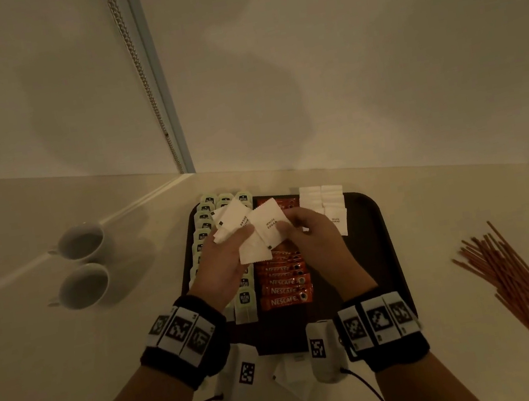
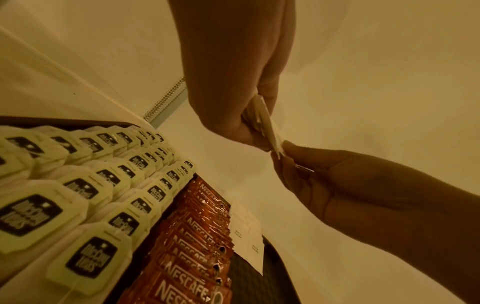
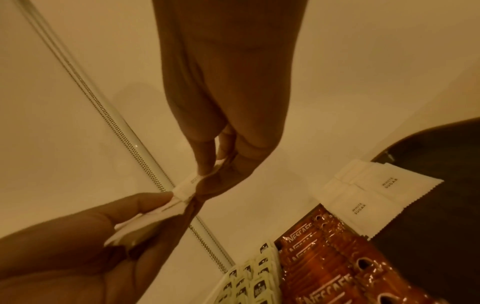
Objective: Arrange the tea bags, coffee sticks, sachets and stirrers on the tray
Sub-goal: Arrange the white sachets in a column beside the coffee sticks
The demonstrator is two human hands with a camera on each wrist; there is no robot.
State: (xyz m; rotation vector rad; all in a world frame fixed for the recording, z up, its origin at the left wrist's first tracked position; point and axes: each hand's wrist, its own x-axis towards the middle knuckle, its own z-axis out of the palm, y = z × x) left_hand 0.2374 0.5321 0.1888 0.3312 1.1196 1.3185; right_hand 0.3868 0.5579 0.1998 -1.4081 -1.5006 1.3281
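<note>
Two white cups (image 1: 80, 245) are sitting on the counter (image 1: 38, 357) left of the dark tray (image 1: 371, 218), one nearer you than the other, both well apart from it. On the right, a loose pile of thin reddish stirrers (image 1: 507, 279) is lying on the counter, too many and too tangled to count. Near the tray's front edge, more white packets (image 1: 295, 381) are waiting off the tray, partly hidden behind your wrist cameras.

On the tray, pale green tea bags (image 1: 246, 298) are filling the left side in three overlapping rows, and orange Nescafe coffee sticks (image 1: 284, 289) are forming one stacked column in the middle. White sugar sachets (image 1: 323, 199) are lying in two short rows at the far right corner.

Your hands are blocking the tray's centre. Your left hand (image 1: 223, 265) is gripping a fan of sachets (image 1: 233, 222), at least three. Your right hand (image 1: 310, 234) is pinching the edge of one square white sachet (image 1: 270, 227) with zigzag edges, printed "WHITE SUGAR", held above the coffee sticks.
</note>
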